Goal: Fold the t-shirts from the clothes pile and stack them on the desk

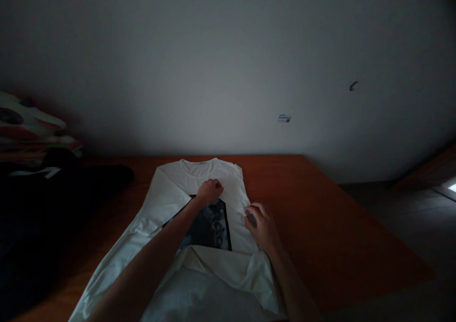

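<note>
A white T-shirt (171, 178) with a dark picture print (210, 224) lies front up, its neckline toward the wall. The sleeve on the left is folded in over the chest. My left hand (210, 190) reaches across the print, its fingers closed on the shirt's cloth at the chest near the right side. At the shirt's right edge, my right hand (262, 226) pinches the fabric between thumb and fingers. The lower part of the shirt is bunched in loose folds near me and partly covers the print. My left forearm hides part of the shirt.
The shirt rests on a reddish-brown wooden table (302, 217) against a grey wall (213, 75). Dark clothing (53, 208) is heaped at the left, with a patterned red and white pile (32, 127) behind it. The table's right edge drops to the floor (402, 213).
</note>
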Demonstrator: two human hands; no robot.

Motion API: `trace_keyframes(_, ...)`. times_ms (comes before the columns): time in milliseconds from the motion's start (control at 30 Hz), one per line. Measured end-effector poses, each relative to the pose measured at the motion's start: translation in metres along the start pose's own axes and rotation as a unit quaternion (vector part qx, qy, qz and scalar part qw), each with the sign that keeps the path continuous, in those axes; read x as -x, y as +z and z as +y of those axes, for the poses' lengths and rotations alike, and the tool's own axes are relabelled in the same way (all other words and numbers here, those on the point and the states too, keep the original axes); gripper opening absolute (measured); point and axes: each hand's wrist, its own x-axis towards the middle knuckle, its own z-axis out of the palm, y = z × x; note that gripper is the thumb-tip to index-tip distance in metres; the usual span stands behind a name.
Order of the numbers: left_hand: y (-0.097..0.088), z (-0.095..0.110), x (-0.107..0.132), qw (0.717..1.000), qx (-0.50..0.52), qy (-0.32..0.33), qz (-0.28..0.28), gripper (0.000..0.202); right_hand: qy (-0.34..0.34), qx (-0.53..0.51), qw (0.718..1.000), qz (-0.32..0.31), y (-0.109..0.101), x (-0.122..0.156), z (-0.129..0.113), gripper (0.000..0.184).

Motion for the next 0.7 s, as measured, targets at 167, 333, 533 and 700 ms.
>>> trace_keyframes(167, -0.01, -0.004, 0.002, 0.997, 0.071, -0.018, -0.023, 0.019, -0.023, 0.006, 1.0, 0.017, 0.001, 0.0, 0.005, 0.026)
trace_keyframes(333, -0.015, -0.004, -0.001, 0.99, 0.138, -0.024, -0.02, 0.027, -0.047, 0.006, 0.998, 0.034, 0.001, 0.0, 0.005, 0.027)
trace_keyframes(533, -0.037, -0.021, 0.003, 0.981, 0.192, -0.026, -0.023, 0.043, -0.087, -0.008, 0.996, 0.016, -0.003, 0.001, -0.002, 0.028)
trace_keyframes(700, -0.04, -0.04, 0.002, 0.993, 0.104, -0.025, -0.051, 0.032, -0.116, -0.027, 0.993, -0.009, -0.004, 0.001, -0.006, 0.024)
